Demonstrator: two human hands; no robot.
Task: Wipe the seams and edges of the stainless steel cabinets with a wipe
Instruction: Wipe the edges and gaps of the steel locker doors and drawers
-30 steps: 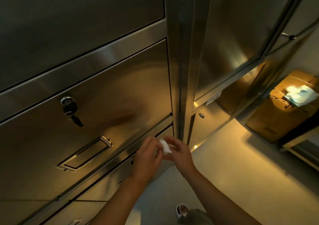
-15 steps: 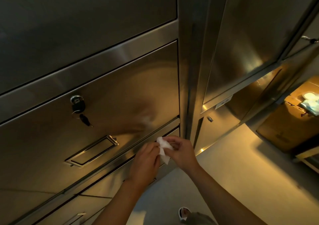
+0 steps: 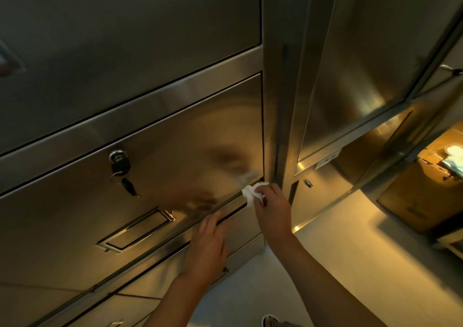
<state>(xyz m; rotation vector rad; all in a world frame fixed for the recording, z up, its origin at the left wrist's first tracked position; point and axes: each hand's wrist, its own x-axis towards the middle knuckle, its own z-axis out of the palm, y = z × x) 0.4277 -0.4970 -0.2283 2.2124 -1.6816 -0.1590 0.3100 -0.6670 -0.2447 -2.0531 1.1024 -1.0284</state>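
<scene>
Fingers of the right hand (image 3: 271, 208) pinch a small white crumpled wipe (image 3: 250, 193) (all scrunched up) against the seam under the shiny cabinet drawer (image 3: 175, 156), while the left hand (image 3: 209, 246) rests flat below.

- A pale, smooth floor (image 3: 350, 264) runs off to the right, glowing under warm yellow light.
- A brown cardboard box (image 3: 421, 196) sits near the right edge, tucked under a metal shelf (image 3: 390, 151).
- Something light blue and white (image 3: 454, 160) lies on top of the box.
- The upper part of the room is dim and shadowed.
</scene>
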